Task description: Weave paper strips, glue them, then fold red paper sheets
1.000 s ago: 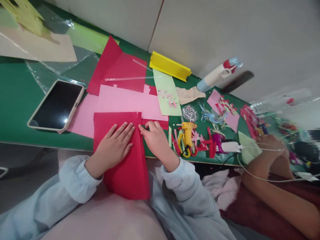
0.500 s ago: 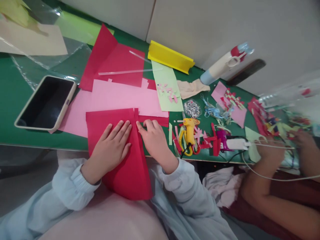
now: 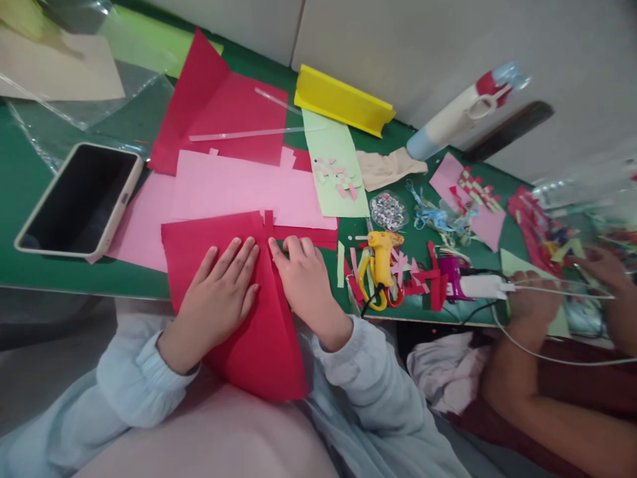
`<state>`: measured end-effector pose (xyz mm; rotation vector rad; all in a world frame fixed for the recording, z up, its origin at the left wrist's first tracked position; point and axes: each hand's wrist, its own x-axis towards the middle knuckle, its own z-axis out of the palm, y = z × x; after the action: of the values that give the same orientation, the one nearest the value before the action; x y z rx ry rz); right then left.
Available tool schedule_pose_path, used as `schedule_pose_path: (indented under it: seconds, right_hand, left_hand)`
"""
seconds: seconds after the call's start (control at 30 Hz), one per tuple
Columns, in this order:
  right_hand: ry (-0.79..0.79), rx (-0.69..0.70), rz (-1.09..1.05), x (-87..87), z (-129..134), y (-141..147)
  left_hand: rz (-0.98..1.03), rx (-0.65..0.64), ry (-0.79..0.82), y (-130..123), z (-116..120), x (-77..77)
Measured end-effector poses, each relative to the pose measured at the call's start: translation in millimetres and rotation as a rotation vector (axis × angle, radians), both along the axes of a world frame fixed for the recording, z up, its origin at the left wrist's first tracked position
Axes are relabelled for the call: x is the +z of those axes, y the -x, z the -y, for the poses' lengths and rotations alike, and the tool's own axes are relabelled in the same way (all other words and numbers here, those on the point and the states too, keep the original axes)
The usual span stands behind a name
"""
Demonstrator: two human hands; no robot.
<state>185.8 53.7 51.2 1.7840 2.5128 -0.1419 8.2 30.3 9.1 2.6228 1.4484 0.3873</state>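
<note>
A large sheet of red paper lies partly on the table edge and hangs over my lap, with a narrow folded strip along its right side. My left hand rests flat on the sheet, open, its fingers stretched out. At the strip is my right hand, thumb along the fold and the other fingers curled at the sheet's right edge. Its fingertips are partly hidden. Behind the sheet lie pink paper and a folded red sheet with clear glue sticks across it.
A phone lies left. To the right are a yellow glue gun, scissors, paper scraps, a tub of googly eyes and a power strip with a cable. A bottle stands behind. Another person's hands work at far right.
The view has shifted slightly. My hands stay on the red paper in almost the same places, the right thumb still at the fold. The other person's hands have moved a little.
</note>
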Motion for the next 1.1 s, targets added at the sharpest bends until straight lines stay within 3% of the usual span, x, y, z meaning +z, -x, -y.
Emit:
schedule_pose_path:
  seconds: [0.73, 1.1]
  right_hand:
    - [-0.025, -0.013, -0.015, -5.3, 1, 0]
    - [-0.043, 0.044, -0.097, -6.3, 11, -16]
  left_hand:
    - [-0.015, 0.06, -0.019, -6, 7, 1.1]
    - [-0.018, -0.034, 0.009, 4, -8, 5.1]
